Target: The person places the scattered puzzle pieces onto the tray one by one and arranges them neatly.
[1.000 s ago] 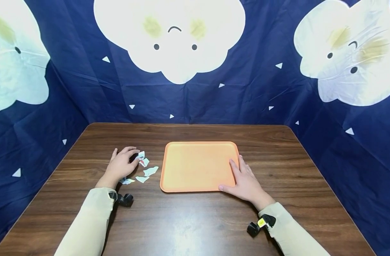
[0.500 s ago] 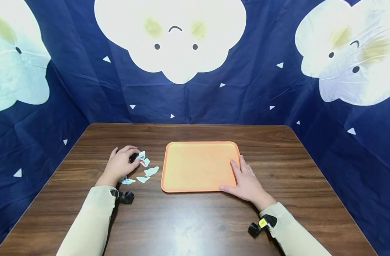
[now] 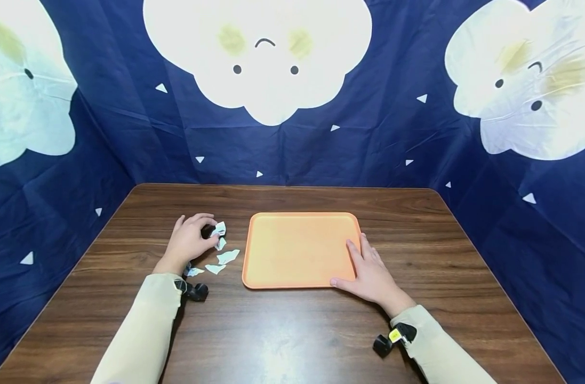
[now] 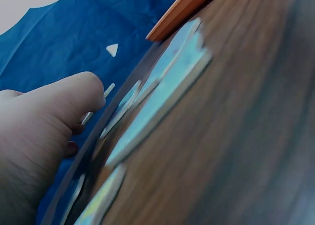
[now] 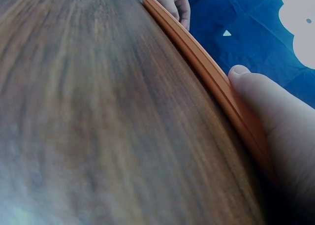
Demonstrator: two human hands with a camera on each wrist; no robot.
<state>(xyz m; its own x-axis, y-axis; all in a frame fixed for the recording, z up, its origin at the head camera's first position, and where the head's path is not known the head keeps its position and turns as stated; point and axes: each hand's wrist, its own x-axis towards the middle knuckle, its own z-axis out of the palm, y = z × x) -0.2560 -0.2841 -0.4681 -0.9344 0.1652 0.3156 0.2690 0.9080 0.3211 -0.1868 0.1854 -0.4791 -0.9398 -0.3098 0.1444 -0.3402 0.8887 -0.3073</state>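
In the head view my left hand [image 3: 189, 241] pinches a pale, irregular puzzle piece [image 3: 219, 229] between thumb and fingers, a little above the table. Its thin edge [image 4: 109, 90] shows past my thumb in the left wrist view. Several more flat puzzle pieces [image 3: 228, 257] with ragged outlines and light blue print lie beside and below this hand; one is partly covered by the wrist. My right hand [image 3: 369, 273] rests on the right front corner of a shallow orange tray [image 3: 292, 250]. Its fingers are spread, and the thumb [image 5: 248, 84] touches the rim.
The wooden table [image 3: 273, 325] carries the tray, with the pieces to its left. A blue curtain [image 3: 292, 154] printed with white clouds hangs round the back and sides. Both wrists wear small black cameras [image 3: 382, 345].
My left hand has moved slightly right and away from me, raising the pinched puzzle piece off the others. The right hand stays on the tray.
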